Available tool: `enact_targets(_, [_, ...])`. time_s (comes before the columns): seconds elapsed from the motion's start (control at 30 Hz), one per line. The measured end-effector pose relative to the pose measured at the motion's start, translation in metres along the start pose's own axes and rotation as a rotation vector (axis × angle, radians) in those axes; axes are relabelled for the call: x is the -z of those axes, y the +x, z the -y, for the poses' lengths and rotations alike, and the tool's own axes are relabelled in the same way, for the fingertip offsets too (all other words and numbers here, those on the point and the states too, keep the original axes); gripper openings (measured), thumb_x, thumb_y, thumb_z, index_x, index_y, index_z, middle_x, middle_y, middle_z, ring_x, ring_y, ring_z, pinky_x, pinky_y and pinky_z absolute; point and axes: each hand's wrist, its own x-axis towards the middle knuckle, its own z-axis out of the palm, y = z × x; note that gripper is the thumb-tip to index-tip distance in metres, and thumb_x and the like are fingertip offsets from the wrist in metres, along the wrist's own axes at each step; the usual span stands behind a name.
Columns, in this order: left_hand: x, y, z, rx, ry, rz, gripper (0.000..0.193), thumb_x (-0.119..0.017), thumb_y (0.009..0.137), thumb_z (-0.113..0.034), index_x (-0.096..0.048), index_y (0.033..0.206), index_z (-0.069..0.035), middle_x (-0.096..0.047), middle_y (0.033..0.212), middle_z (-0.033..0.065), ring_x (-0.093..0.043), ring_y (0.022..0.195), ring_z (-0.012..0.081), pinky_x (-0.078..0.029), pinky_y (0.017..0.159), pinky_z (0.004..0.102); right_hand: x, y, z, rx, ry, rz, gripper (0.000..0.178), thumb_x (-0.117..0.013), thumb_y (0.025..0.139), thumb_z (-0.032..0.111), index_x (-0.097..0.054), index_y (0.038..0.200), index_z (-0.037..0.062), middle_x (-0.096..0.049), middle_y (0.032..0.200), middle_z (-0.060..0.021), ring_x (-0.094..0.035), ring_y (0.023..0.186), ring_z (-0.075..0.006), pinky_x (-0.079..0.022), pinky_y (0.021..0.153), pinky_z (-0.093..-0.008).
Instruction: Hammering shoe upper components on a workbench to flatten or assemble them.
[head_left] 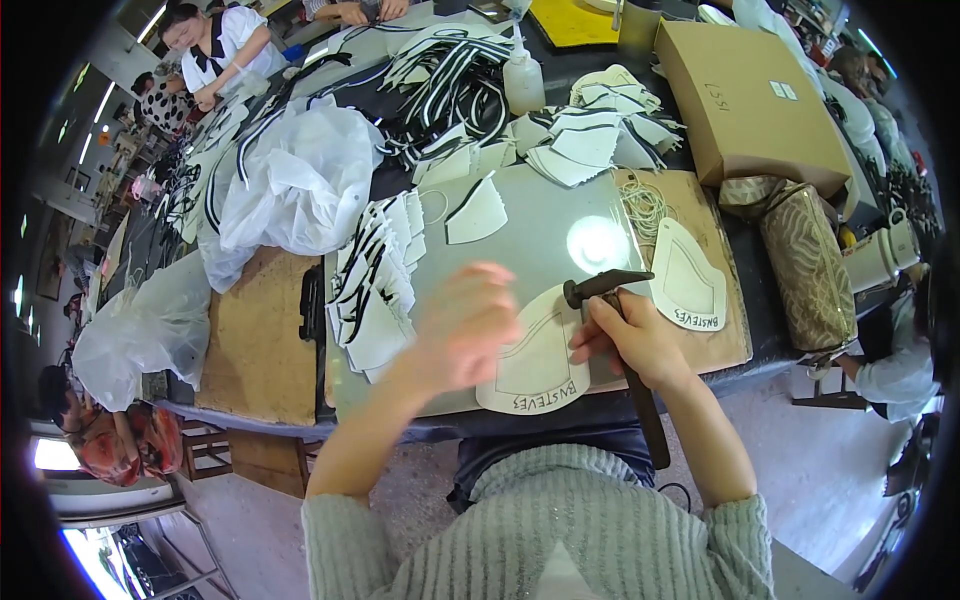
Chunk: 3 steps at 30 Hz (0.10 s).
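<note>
My right hand grips a dark hammer by its handle, the head just above the right edge of a cream shoe-shaped piece lying on the grey work slab. My left hand is blurred and hovers over the left side of that piece, fingers spread, holding nothing. A second cream piece lies to the right on the wooden board. A fanned stack of white pieces with black trim sits left of my left hand.
More cut pieces, a plastic squeeze bottle, a cardboard box, a patterned bag and white plastic bags crowd the table. Other people work at the far left end and at the right edge.
</note>
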Motion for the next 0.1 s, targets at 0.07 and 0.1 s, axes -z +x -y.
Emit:
enact_targets(0.07, [0.059,0.017,-0.013,-0.02,0.388,0.197,0.014,-0.063,0.062,-0.011,-0.051,0.067,-0.007,-0.047,0.067,0.0075,-0.055,0.071,0.0254,-0.052,0.086,0.0443,0.01,0.001,-0.007,0.017,0.015,-0.031,0.032,-0.05,0.106,0.029,-0.055,0.108,-0.002,-0.071,0.089,-0.0111,-0.073,0.073,-0.0156,-0.04,0.041,-0.0215])
enact_targets(0.1, [0.062,0.016,-0.016,-0.014,0.401,0.201,0.014,-0.063,0.062,-0.011,-0.051,0.067,-0.007,-0.047,0.067,0.0075,-0.055,0.071,0.0254,-0.052,0.086,0.0443,0.008,0.004,-0.007,0.042,0.018,-0.025,0.032,-0.049,0.106,0.029,-0.053,0.113,-0.0026,-0.072,0.094,-0.0124,-0.075,0.08,-0.0172,-0.04,0.041,-0.021])
